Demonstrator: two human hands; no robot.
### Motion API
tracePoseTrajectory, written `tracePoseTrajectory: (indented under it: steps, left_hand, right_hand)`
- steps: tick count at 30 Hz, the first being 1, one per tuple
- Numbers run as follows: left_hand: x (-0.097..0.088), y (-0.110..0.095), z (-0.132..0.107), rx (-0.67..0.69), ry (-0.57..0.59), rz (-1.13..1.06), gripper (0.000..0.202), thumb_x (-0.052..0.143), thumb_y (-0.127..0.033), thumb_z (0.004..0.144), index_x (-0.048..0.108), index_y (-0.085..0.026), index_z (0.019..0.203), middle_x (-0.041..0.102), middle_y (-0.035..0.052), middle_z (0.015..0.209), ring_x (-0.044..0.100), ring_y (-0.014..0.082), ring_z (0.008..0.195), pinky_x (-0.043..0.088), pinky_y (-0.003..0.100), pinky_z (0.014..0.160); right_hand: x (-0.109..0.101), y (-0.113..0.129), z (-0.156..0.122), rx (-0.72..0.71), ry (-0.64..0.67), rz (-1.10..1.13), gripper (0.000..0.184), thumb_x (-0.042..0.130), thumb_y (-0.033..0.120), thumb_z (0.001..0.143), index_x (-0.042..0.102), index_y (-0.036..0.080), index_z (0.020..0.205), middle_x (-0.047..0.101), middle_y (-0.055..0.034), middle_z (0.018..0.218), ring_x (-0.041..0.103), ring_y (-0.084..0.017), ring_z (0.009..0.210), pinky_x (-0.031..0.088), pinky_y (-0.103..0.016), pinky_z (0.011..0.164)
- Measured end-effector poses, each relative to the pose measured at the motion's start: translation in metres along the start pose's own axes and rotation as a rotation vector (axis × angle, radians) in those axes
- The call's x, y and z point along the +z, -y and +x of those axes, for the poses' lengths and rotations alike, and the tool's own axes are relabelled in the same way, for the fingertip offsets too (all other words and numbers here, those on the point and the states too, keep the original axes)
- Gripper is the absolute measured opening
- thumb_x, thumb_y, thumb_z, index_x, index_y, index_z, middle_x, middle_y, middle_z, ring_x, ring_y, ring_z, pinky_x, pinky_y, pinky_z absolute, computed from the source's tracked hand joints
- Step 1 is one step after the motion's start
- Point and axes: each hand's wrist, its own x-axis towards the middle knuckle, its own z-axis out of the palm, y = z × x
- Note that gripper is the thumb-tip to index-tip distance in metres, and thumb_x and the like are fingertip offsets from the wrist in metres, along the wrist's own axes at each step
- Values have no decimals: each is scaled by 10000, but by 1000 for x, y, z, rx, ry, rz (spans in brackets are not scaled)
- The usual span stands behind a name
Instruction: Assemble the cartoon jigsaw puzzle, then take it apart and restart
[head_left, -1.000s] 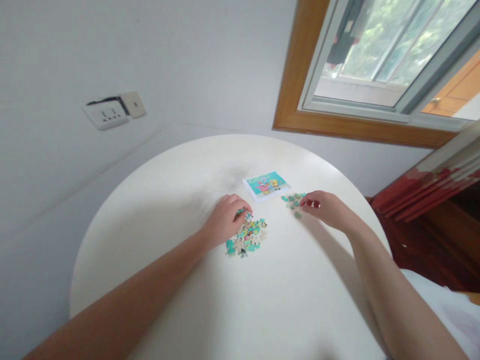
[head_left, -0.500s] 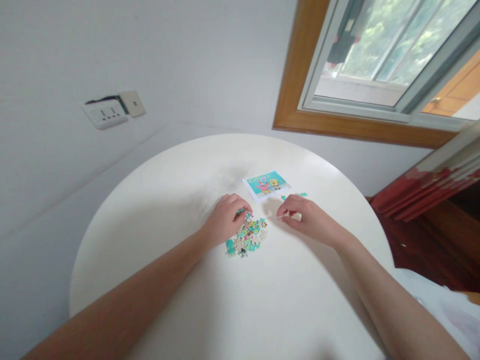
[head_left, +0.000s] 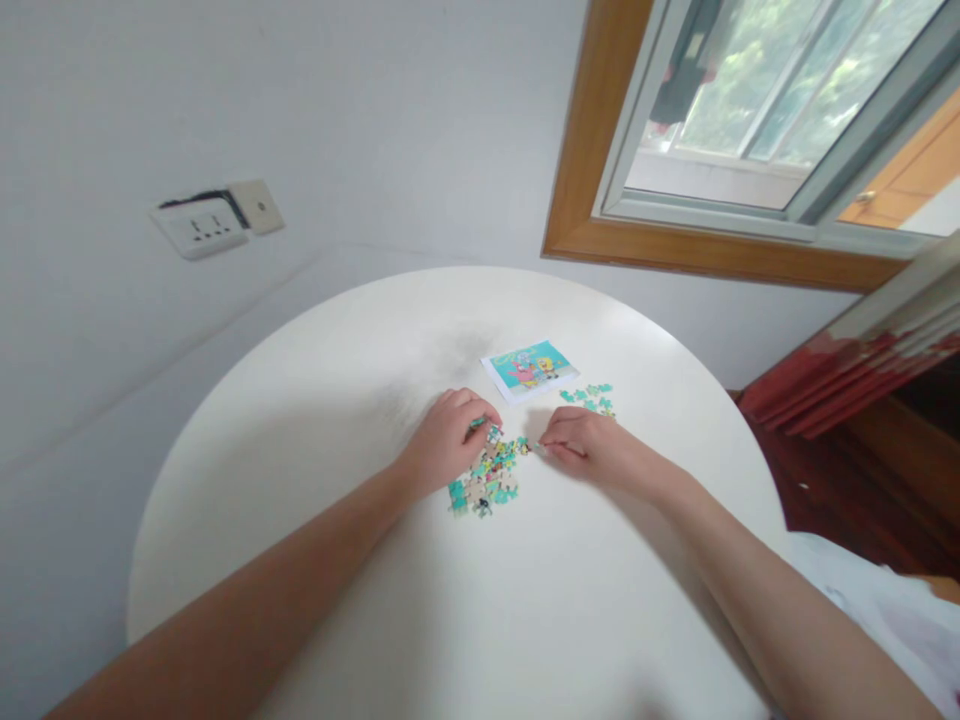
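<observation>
A loose heap of jigsaw pieces [head_left: 489, 480] in teal, beige and yellow lies on the white round table [head_left: 480, 620]. My left hand [head_left: 450, 435] is at the heap's upper left, its fingers curled and closed on a teal jigsaw piece [head_left: 478, 424] that shows only in part. At the heap's right edge, my right hand [head_left: 585, 447] pinches a small pale jigsaw piece [head_left: 539, 448] between thumb and forefinger. Behind the hands lies a picture card [head_left: 529, 370] with pink and yellow cartoon figures on teal.
Another group of teal jigsaw pieces [head_left: 592, 398] lies beyond my right hand, partly covered by it. A wall with a socket [head_left: 201, 228] borders the table's left and far sides. A wood-framed window [head_left: 720, 262] and a red and white curtain [head_left: 840, 365] are to the right.
My right hand has moved left and slightly nearer, up to the heap's edge, uncovering more of the teal pieces behind it. My left hand has stayed almost in place.
</observation>
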Motion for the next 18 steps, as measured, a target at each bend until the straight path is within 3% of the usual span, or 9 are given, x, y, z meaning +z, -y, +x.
tracePoseTrajectory:
  steps: [5,11,15,18]
  left_hand:
    - [1,1,0,11,3,-3,195,510,-106,842,671,-206,890,622,48,937,549,219,930,415,373,864]
    - [0,0,1,8,5,-2,199,500,-116,844,672,-206,885,626,46,934,554,211,923,419,366,865]
    - [-1,-1,1,2,0,-2,194,500,-122,845,671,-206,881,629,47,934,555,212,923,421,371,864]
    - [0,-1,0,6,-3,-1,193,504,-117,843,672,-205,882,628,50,932,555,216,925,423,376,863]
  right_hand:
    - [-18,-29,-11,308,-11,-31,169,547,197,848,705,176,792,663,-48,810,580,-155,724,421,-253,672]
    - [-24,-43,-17,539,45,-126,182,568,295,812,686,176,741,640,-38,731,548,-155,650,367,-253,593]
    - [-25,-40,-17,524,-48,-144,148,576,281,802,669,169,776,638,-48,786,552,-152,684,379,-247,612]
    - [-23,-35,-17,459,1,-72,134,604,278,782,680,184,839,637,-27,769,561,-148,666,389,-243,600]
